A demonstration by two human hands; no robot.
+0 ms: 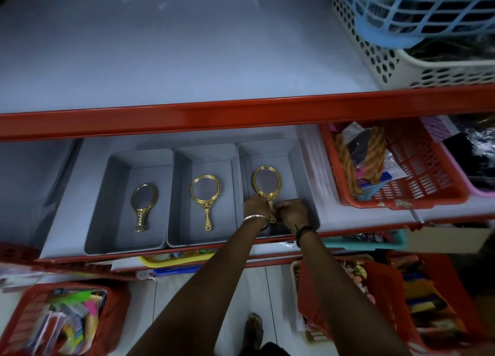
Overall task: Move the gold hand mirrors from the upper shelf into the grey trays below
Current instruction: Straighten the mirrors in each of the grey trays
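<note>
Three grey trays stand side by side on the lower shelf. The left tray (112,195) holds a gold hand mirror (143,203), and the middle tray (182,195) holds another gold mirror (205,195). A third gold mirror (266,181) lies in the right tray (297,173). My left hand (255,205) and my right hand (293,212) both pinch the handle of this third mirror. The upper shelf (160,61) above carries no mirrors that I can see.
A red shelf edge (241,114) overhangs the trays. A red basket (417,173) of goods stands right of the trays. White and blue baskets (401,34) sit at the upper right. More red baskets (53,318) of goods stand on the floor below.
</note>
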